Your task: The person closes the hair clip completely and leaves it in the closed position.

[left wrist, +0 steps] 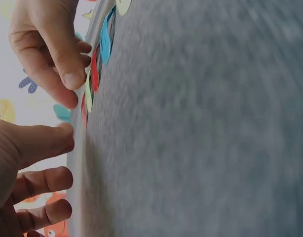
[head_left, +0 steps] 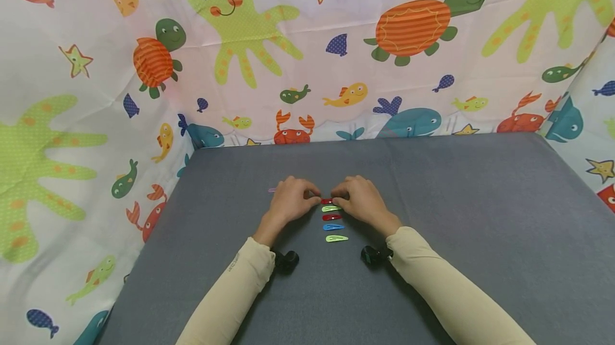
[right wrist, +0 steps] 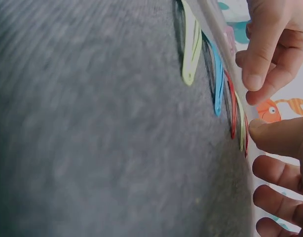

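Observation:
On the grey table, a column of snap hair clips lies between my hands. At its far end is a red hair clip (head_left: 326, 201). Nearer follow a light green clip (head_left: 330, 208), another red clip (head_left: 331, 217), a blue clip (head_left: 333, 226) and a light green clip (head_left: 337, 238). My left hand (head_left: 294, 198) is at the far red clip's left end, thumb and forefinger close together. At the other end is my right hand (head_left: 360, 199), its fingers loosely bent. Both sets of fingertips are at or very near this clip; exact contact is unclear. Neither hand visibly lifts anything.
A pink-purple clip (head_left: 271, 190) shows partly behind my left hand. The grey tabletop (head_left: 480, 238) spreads around the clips. A patterned sea-animal curtain (head_left: 336, 67) stands along its far edge and sides. Black wrist cameras (head_left: 286, 262) hang under both sleeves.

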Available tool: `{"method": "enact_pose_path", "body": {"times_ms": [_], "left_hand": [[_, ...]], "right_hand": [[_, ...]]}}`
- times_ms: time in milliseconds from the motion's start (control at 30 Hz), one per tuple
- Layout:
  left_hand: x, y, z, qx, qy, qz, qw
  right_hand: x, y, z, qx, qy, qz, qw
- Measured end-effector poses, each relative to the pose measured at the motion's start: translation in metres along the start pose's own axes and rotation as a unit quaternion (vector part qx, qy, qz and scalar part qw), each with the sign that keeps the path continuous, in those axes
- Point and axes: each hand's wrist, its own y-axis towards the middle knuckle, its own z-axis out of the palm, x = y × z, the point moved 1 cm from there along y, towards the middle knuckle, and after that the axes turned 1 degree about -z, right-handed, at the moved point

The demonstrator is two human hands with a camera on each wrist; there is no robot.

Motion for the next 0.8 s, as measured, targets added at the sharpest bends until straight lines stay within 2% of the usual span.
{"method": "enact_pose_path", "body": {"times_ms": [167,367,800], "left_hand": [[0.009,-0.005,-0.006,-0.046,-0.007,-0.012,0.9988],[0.023,-0.011,-0.011,-0.088,-0.005,-0.051,0.9948],[0.043,-0.022,-0.021,-0.115,0.011,-0.116,0.9865]], "right_hand": [[0.006,0.007,0.002,-0.007,-0.008,-0.002,1.000],[0.014,0.020,0.008,-0.007,0.003,-0.002,1.000],[0.038,0.051,0.023,0.011,0.044,0.009,0.999]]}}
